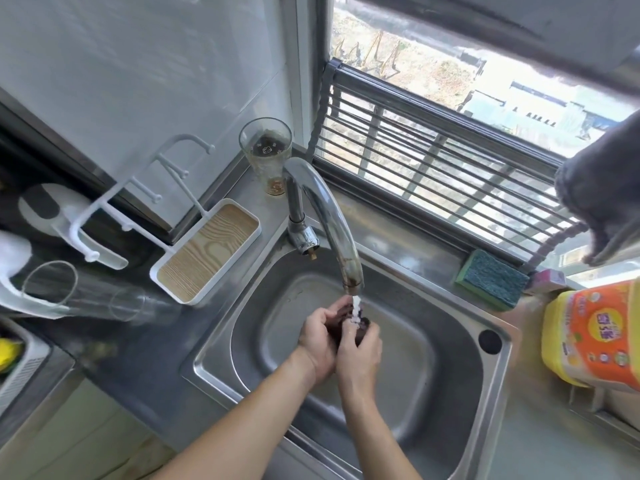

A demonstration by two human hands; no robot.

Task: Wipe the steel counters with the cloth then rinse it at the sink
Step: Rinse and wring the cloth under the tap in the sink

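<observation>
Over the steel sink (450, 358), both hands squeeze a dark, bunched-up cloth (346, 322) under the running tap (332, 220). A white stream of water falls from the spout onto the cloth. My left hand (317, 336) grips the cloth from the left, and my right hand (360, 355) grips it from the right and below. Most of the cloth is hidden between the fingers. The steel counter (145, 368) surrounds the basin.
A tall glass (266, 154) stands behind the tap. A white tray with a wood-grain base (207, 251) and a lying clear glass (86, 292) sit at the left. A green sponge (491, 282), a yellow-orange bottle (595, 336) and a hanging grey cloth (602, 195) are at the right.
</observation>
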